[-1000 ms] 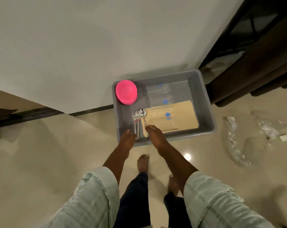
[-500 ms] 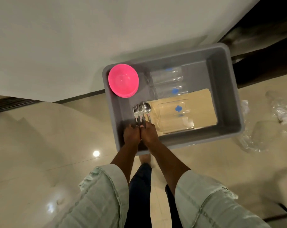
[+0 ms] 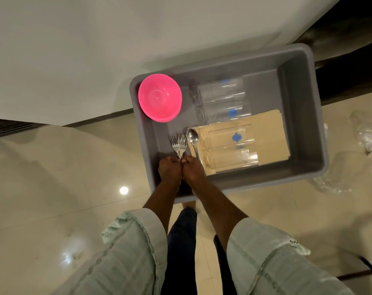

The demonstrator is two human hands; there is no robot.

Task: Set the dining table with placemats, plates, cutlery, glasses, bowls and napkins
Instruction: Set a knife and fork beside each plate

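Note:
A grey plastic bin (image 3: pixel 315 116) sits on the floor against the wall. Inside it lie stacked pink bowls (image 3: pixel 160 97), several clear glasses with blue stickers (image 3: pixel 223 101), tan placemats (image 3: pixel 270 137), forks (image 3: pixel 178 143) and a spoon (image 3: pixel 193 137). My left hand (image 3: pixel 169 170) and my right hand (image 3: pixel 192 169) are side by side in the bin's near left corner, fingers curled around the cutlery handles. The fork tines and the spoon bowl stick out beyond my knuckles. The handles are hidden under my hands.
A white wall (image 3: pixel 95 50) stands behind the bin, with a dark skirting along its base. Crumpled clear plastic (image 3: pixel 368 137) lies on the glossy tiled floor to the right. My legs and a foot are below the bin.
The bin looks larger and closer as my head has come down toward it. My hands have come together from the bin's rim onto the cutlery handles.

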